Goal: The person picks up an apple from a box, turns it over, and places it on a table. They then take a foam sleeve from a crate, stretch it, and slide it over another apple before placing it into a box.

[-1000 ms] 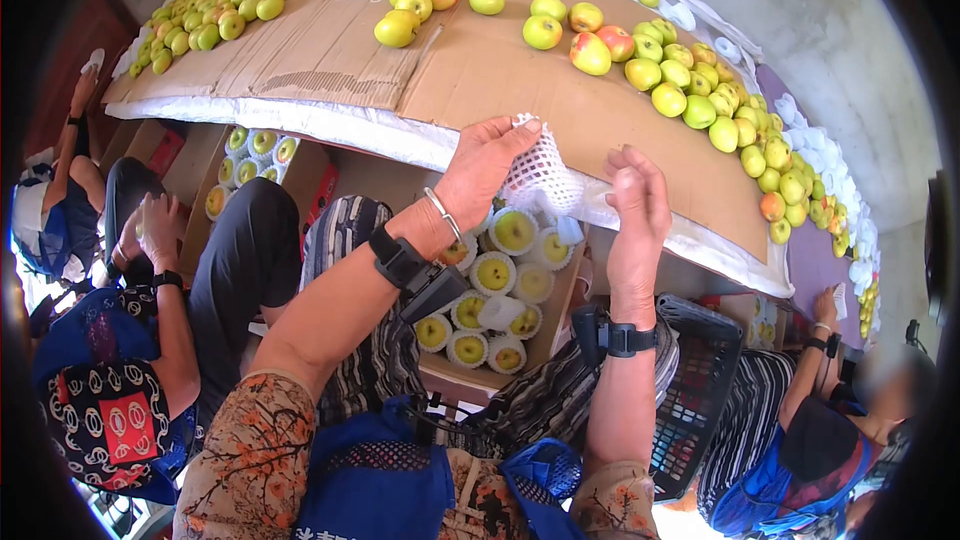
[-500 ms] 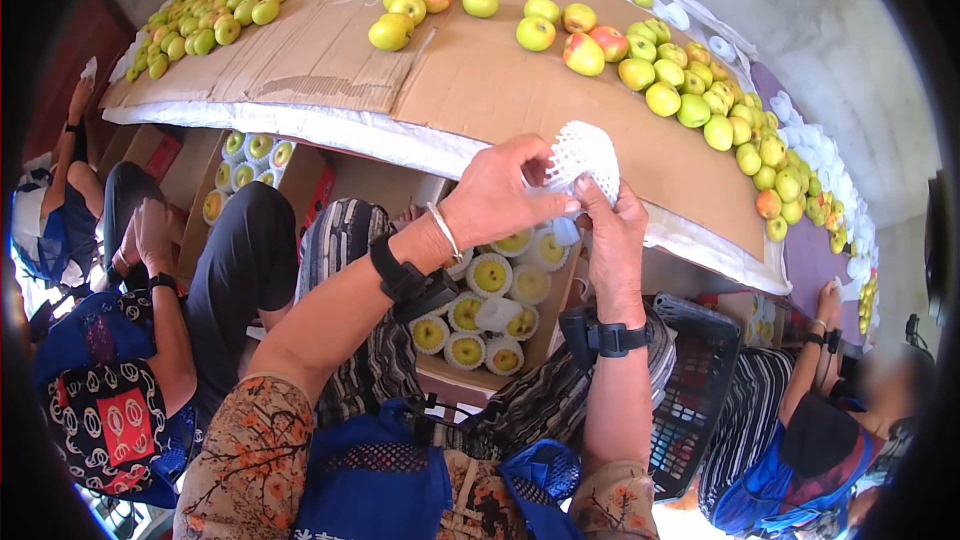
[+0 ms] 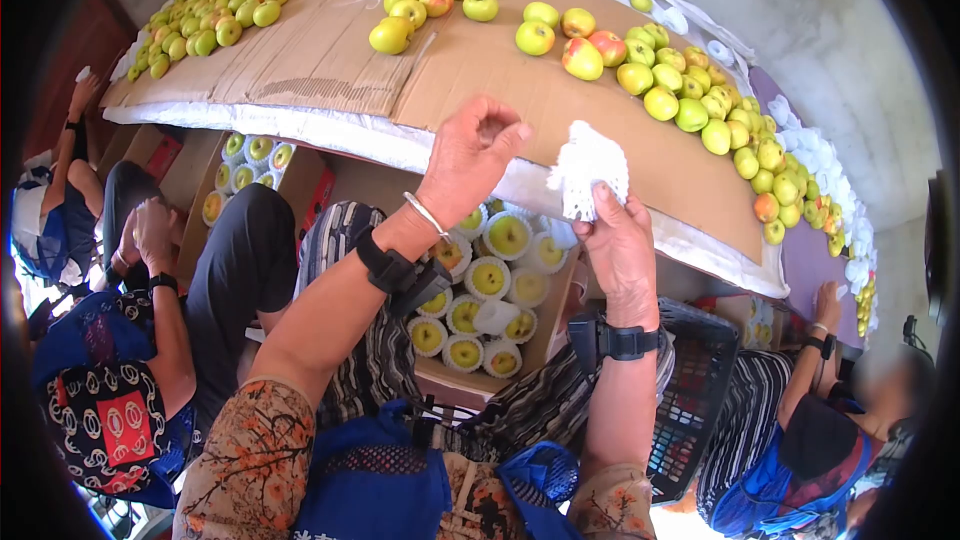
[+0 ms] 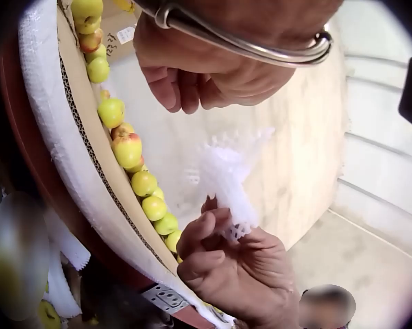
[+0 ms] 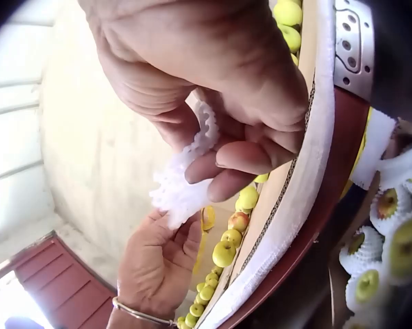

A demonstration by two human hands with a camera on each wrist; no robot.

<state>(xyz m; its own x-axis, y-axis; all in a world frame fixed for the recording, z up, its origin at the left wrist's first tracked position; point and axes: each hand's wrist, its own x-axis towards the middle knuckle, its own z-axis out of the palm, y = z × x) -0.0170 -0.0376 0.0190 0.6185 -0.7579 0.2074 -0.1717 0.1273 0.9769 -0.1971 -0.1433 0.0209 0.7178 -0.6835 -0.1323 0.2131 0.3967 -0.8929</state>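
Note:
A white foam net sleeve (image 3: 590, 172), crumpled and folded over, stands up from my right hand (image 3: 620, 245), pinched between thumb and fingers. In the left wrist view the same foam net (image 4: 226, 181) spreads above the right hand's fingers. My left hand (image 3: 472, 162), with a bangle at the wrist, hovers to the left of the net, apart from it. Its fingers are loosely curved and hold nothing. Below both hands, a cardboard box (image 3: 545, 335) contains apples (image 3: 508, 235) in white foam nets.
A cardboard-covered table (image 3: 480, 90) is in front, with loose yellow-green apples (image 3: 690, 115) along its right and another pile (image 3: 215, 15) at far left. White foam nets (image 3: 815, 155) lie at the right edge. A black crate (image 3: 695, 390) stands right of my knees. People sit on both sides.
The left hand first held the net up by its tip; then both hands were on it. Now the left hand has let go and drawn left, leaving the net in the right hand.

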